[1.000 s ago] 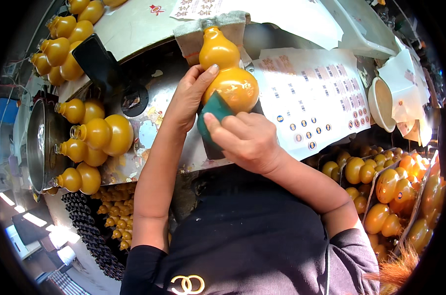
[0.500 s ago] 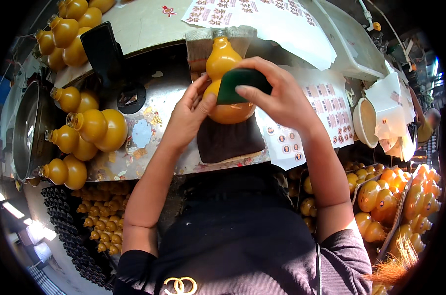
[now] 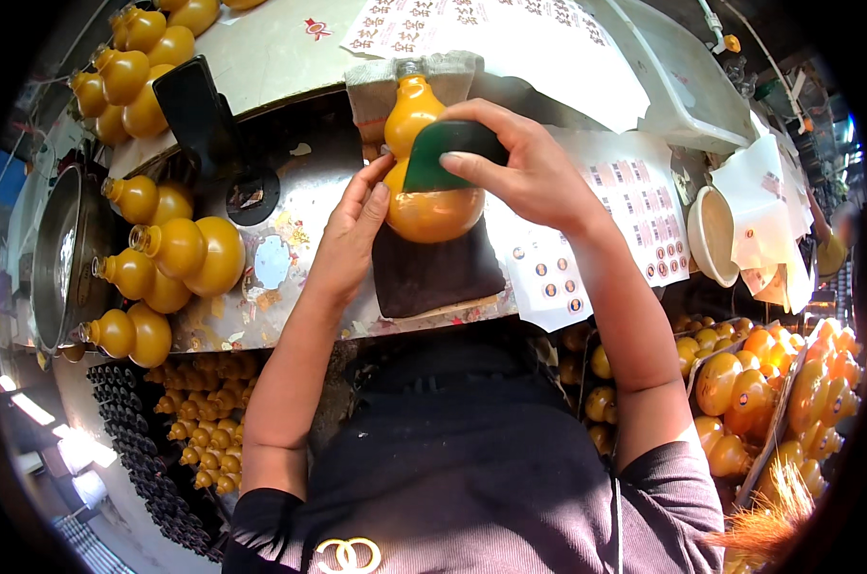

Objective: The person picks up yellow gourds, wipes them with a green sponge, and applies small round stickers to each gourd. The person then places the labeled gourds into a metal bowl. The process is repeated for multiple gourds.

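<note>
Right grip: grasping a green scraper between thumb and fingers, the scraper lying over the middle of an amber gourd-shaped bottle. Left grip: fingertips at the bottle's left side; whether it clasps firmly cannot be told. The bottle is located between both grips, neck pointing away, lower bulb over a dark cloth on the desk. Left of the left grip lie similar bottles. Beneath and right of the right grip: a printed label sheet.
</note>
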{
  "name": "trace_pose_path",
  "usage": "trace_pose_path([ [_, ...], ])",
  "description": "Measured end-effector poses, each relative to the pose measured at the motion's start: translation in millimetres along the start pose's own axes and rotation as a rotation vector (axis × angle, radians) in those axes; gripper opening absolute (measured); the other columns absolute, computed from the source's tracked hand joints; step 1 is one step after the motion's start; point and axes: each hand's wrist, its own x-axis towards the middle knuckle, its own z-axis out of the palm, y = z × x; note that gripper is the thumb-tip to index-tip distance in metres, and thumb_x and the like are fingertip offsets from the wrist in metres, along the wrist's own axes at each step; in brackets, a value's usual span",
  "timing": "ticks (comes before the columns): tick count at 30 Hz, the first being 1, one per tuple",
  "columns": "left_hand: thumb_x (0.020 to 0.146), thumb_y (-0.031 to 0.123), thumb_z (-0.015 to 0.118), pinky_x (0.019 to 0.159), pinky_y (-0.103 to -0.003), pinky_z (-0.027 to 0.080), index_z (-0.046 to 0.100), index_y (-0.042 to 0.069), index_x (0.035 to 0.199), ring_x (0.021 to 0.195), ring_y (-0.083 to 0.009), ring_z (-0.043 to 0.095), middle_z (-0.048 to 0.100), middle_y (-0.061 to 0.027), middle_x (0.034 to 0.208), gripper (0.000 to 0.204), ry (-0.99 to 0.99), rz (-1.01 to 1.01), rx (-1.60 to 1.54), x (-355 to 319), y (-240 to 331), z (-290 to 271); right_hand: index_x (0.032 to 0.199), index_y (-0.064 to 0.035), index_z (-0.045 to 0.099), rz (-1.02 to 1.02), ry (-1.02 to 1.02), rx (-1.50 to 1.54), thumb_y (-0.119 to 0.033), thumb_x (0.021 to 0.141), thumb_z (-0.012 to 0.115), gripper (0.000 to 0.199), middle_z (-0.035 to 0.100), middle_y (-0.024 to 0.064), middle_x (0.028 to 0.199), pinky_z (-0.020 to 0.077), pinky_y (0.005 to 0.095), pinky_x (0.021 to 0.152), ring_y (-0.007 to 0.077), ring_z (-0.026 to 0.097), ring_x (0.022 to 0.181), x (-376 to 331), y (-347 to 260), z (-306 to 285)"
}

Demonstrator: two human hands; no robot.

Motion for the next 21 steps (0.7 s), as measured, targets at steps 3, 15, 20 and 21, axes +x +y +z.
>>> trace_pose_path([
  [3,0.102,0.031,0.046,0.109,-0.029,0.030,0.040,0.004,0.140,0.128,-0.0148,0.041,0.047,-0.0076,0.138,0.048,0.010,-0.015,-0.005,-1.1,-0.2,-0.9,0.111,-0.0025,0.059,-0.052,0.040,-0.017,-0.015,0.083,0.068,0.031,0.065,0.0122,0.099,0.0492,0.0309,0.083,0.0207,0.064,0.092,8.5,16.7,1.9],
  [15,0.093,0.032,0.060,0.107,-0.034,0.033,0.033,0.000,0.142,0.128,-0.0232,0.042,0.043,-0.0147,0.137,0.065,0.216,0.112,0.330,15.4,10.3,36.2,0.109,-0.0066,0.053,0.247,0.395,1.193,-0.018,0.092,0.060,0.022,0.060,0.0046,0.093,0.0512,0.0299,0.072,0.0135,0.061,0.079,-72.2,11.7,7.5],
  [20,0.098,0.031,0.053,0.103,-0.033,0.040,0.038,0.002,0.139,0.121,-0.0193,0.051,0.049,-0.0103,0.132,0.052,0.249,-0.009,0.102,20.2,6.7,31.2,0.068,-0.0110,0.048,0.501,0.893,1.102,-0.034,0.095,0.054,0.036,0.052,0.0043,0.064,0.0439,0.0317,0.054,0.0183,0.052,0.057,-171.8,41.2,-19.1],
  [21,0.098,0.033,0.052,0.101,-0.033,0.042,0.039,0.003,0.137,0.119,-0.0194,0.052,0.050,-0.0103,0.130,0.051,0.271,-0.025,0.069,21.5,6.5,30.1,0.063,-0.0122,0.046,0.520,0.945,1.072,-0.034,0.093,0.057,0.038,0.048,0.0028,0.058,0.0367,0.0277,0.046,0.0154,0.046,0.049,-195.9,52.3,-26.7],
])
